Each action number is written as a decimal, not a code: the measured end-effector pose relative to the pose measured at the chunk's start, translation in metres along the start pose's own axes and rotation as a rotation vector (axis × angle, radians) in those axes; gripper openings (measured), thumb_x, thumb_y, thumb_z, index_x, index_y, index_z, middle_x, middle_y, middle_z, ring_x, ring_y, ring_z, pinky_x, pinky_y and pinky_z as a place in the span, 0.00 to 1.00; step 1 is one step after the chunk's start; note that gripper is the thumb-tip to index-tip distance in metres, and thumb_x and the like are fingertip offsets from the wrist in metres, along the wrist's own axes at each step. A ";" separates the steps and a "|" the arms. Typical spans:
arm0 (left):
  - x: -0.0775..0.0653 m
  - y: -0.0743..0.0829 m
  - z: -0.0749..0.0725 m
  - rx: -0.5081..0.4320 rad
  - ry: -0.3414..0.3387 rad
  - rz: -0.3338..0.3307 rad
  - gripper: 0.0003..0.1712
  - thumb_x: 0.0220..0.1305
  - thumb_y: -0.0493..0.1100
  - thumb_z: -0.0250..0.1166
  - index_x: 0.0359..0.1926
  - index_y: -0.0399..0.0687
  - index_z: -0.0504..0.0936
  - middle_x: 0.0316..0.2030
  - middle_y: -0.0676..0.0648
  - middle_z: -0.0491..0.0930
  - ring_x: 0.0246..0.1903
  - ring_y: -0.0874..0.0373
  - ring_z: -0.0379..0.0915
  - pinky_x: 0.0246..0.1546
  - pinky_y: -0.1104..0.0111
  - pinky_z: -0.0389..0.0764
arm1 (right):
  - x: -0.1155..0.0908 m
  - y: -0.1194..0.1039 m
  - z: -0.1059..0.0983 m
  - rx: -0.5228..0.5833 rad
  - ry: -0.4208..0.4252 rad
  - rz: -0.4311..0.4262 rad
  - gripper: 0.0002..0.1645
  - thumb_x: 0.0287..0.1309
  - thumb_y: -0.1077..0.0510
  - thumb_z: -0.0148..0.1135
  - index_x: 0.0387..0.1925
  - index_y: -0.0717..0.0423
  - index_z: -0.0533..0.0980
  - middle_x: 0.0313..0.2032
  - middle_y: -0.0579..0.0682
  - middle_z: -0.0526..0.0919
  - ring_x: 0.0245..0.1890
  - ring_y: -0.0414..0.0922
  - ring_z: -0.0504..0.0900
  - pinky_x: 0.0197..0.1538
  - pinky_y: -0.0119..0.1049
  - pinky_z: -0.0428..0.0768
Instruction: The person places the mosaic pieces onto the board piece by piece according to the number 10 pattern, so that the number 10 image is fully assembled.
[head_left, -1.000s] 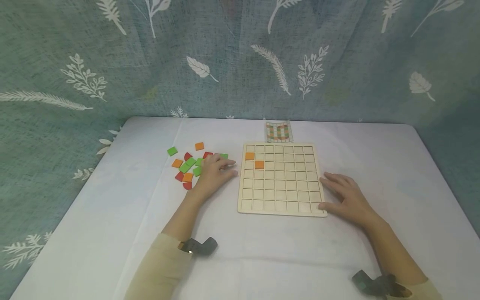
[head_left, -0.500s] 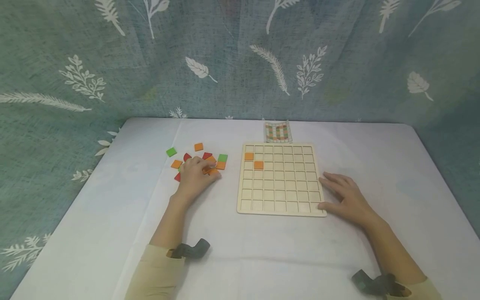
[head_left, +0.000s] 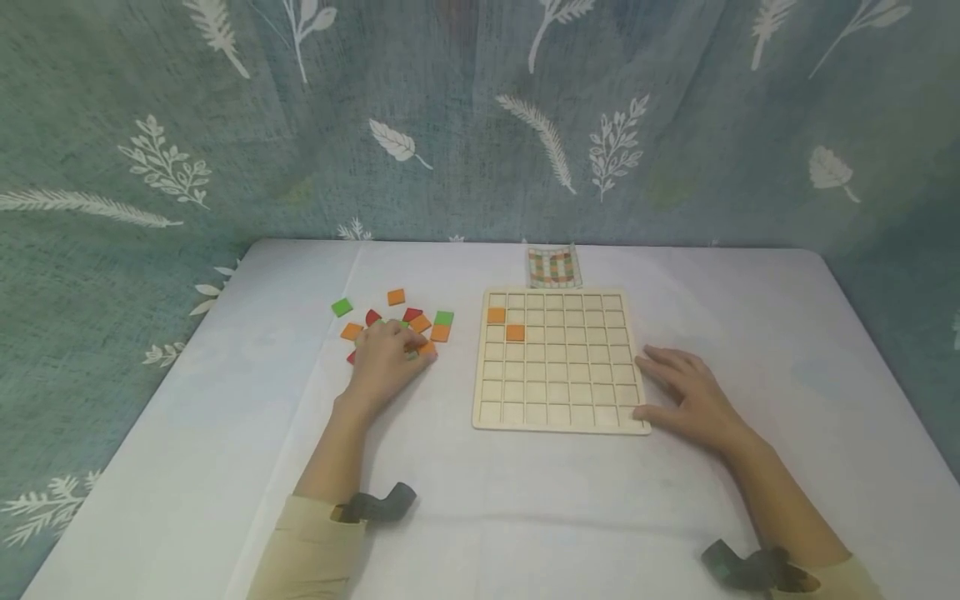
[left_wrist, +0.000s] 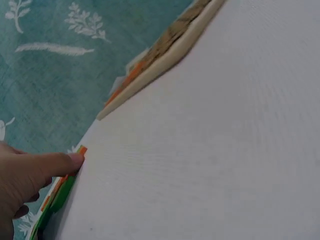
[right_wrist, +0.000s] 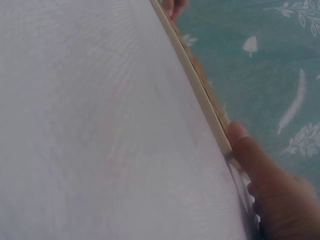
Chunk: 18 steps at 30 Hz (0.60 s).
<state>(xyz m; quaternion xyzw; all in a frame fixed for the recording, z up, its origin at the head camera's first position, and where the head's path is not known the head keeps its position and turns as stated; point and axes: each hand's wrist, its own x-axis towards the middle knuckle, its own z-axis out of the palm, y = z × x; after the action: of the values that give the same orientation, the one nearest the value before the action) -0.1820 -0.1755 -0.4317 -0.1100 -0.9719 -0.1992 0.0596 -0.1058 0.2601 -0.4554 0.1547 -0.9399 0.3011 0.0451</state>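
Observation:
My left hand (head_left: 386, 362) is low over a loose pile of small coloured tiles, left of the wooden grid board (head_left: 557, 417). Its thumb and forefinger pinch an orange tile (head_left: 427, 347); the other fingers cover part of the pile. In the left wrist view the thumb (left_wrist: 60, 164) touches the edge of an orange tile. My right hand (head_left: 693, 400) rests at the board's right edge, fingers spread along the side and thumb at the near right corner. Two orange squares, one (head_left: 497, 315) in the left column and one (head_left: 515, 332) diagonally below it, lie in the grid.
A small card (head_left: 554, 267) with a coloured check pattern lies behind the board. Around the left hand are a green tile (head_left: 342, 307), an orange tile (head_left: 396, 297) and red pieces (head_left: 412, 314). A leaf-print cloth (head_left: 480, 125) hangs behind the white table (head_left: 525, 500).
My left hand has drawn back leftward from beside the board to the pile, and its thumb and forefinger have come together at an orange tile. The right hand keeps its place.

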 end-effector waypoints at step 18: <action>-0.002 0.031 0.006 -0.063 0.033 0.165 0.15 0.52 0.50 0.70 0.40 0.50 0.85 0.32 0.53 0.73 0.39 0.56 0.66 0.46 0.59 0.63 | -0.001 0.001 0.000 -0.008 -0.003 -0.013 0.46 0.41 0.41 0.74 0.62 0.53 0.70 0.65 0.56 0.66 0.64 0.60 0.59 0.61 0.62 0.57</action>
<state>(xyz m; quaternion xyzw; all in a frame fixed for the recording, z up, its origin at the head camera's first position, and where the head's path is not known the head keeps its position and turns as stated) -0.1733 -0.1458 -0.4264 -0.1881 -0.9517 -0.2261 0.0884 -0.1054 0.2610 -0.4562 0.1611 -0.9401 0.2968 0.0464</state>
